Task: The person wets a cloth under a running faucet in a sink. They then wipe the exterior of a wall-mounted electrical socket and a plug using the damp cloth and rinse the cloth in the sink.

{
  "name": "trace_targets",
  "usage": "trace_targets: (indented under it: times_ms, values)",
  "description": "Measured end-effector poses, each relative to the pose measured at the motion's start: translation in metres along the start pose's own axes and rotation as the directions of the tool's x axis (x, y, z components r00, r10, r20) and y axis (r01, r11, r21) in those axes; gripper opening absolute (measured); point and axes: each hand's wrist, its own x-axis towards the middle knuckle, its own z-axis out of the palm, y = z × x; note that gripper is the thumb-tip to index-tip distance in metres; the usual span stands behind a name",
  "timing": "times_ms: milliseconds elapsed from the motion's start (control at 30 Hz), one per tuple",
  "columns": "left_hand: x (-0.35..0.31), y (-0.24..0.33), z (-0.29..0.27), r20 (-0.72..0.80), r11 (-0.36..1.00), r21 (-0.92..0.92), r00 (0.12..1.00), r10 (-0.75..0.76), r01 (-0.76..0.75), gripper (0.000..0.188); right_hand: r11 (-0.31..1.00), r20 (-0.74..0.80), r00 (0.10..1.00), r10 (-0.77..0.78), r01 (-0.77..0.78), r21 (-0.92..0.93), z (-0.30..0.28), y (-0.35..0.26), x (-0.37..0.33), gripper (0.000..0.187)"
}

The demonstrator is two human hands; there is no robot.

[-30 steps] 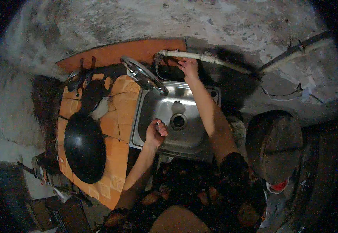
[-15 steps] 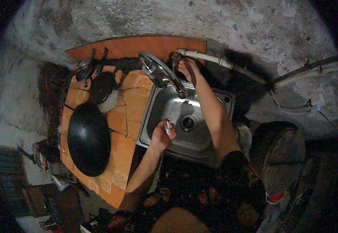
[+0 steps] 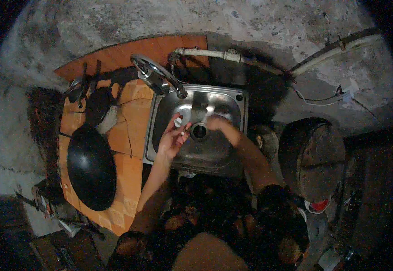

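Observation:
My left hand point(image 3: 173, 139) is over the left part of the stainless steel sink point(image 3: 196, 156), palm up. Its curled fingers hold a small white piece point(image 3: 178, 122), too small to name. To the right of the drain point(image 3: 199, 131), my right hand point(image 3: 221, 123) hangs over the basin. Motion smears its fingers, so whether it holds anything does not show. A curved chrome faucet point(image 3: 162, 72) reaches over the back left of the sink; no stream of water can be made out from its spout.
Left of the sink, a black wok-like dome point(image 3: 91, 168) rests on the orange tiled counter point(image 3: 128, 169). A pale pipe point(image 3: 232, 56) runs along the back wall. At the right stands a large round dark container point(image 3: 320, 162).
My right hand has come from the pipe fitting behind the sink down over the basin. My left hand has turned its palm further up. The whole view has shifted, with the sink now further left.

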Motion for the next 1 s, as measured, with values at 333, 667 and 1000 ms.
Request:
trace_targets:
  times_ms: [333,667,1000]
  values:
    - [-0.01,-0.006,-0.003,-0.131,0.98,-0.183,0.99,0.059,-0.083,0.032,0.989,0.117,0.992,-0.046,0.028,0.149,0.068,-0.08,-0.042,0.048]
    - [-0.014,0.015,0.03,-0.202,0.988,0.076,0.968,0.147,-0.134,0.006,1.0,0.107,0.994,0.0,-0.004,0.03,0.084,-0.102,-0.049,0.059]
    - [0.0,-0.023,0.016,-0.52,0.983,0.073,0.835,0.181,-0.168,0.017,0.661,-0.398,0.857,0.329,-0.509,-0.55,0.066,-0.04,0.026,0.069]
